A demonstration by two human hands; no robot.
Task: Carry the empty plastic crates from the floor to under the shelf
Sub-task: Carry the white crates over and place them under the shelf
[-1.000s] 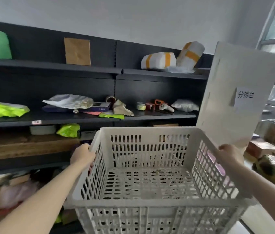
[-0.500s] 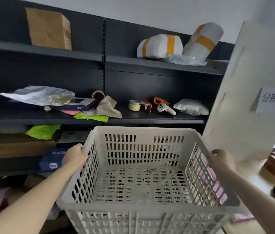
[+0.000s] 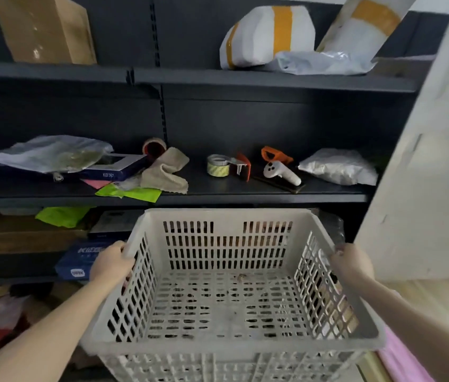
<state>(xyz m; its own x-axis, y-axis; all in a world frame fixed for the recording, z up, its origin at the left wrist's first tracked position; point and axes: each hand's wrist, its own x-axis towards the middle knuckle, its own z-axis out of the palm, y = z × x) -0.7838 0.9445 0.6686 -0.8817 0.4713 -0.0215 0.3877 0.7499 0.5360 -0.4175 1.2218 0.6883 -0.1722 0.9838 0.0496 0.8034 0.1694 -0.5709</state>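
An empty white slotted plastic crate [image 3: 226,288] hangs in the air in front of me, held level at about the height of the lower shelf. My left hand [image 3: 112,264] grips its left rim and my right hand [image 3: 351,261] grips its right rim. The dark metal shelf unit [image 3: 245,198] stands straight ahead, close behind the crate's far wall. The space under the shelf is mostly hidden by the crate.
A large white board [image 3: 424,175] leans at the right, close to my right hand. The middle shelf holds a tape dispenser [image 3: 227,166], a white controller [image 3: 279,172], bags and a cloth [image 3: 167,172]. Boxes [image 3: 77,264] and bags fill the lower left.
I have moved closer to the shelf with the crate; the shelves and the white board now fill more of the view. Both hands keep the same grip.
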